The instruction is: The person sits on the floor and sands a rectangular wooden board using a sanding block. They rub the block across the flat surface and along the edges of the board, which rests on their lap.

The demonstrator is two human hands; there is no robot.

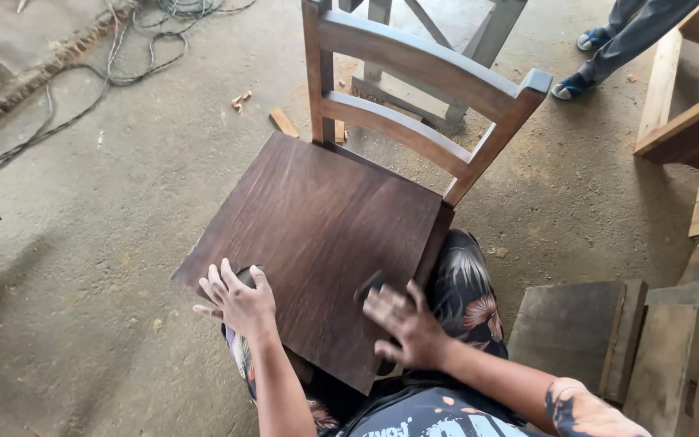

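Note:
A dark brown wooden chair [325, 218] stands in front of me, its seat toward me and its slatted back [414, 89] away. My left hand [238, 301] rests on the seat's near left edge, fingers curled over a small dark object under the palm. My right hand [404, 322] lies on the seat's near right part, blurred with motion, fingers spread over something dark that I cannot make out. The seat's near corner sits over my lap in patterned shorts [467, 291].
Wooden boards and blocks [608, 332] lie stacked at the right. Another person's legs in sandals [600, 57] stand at the top right. Cables [123, 57] trail across the dusty concrete floor at the upper left. Wood frames [689, 105] stand at the right edge.

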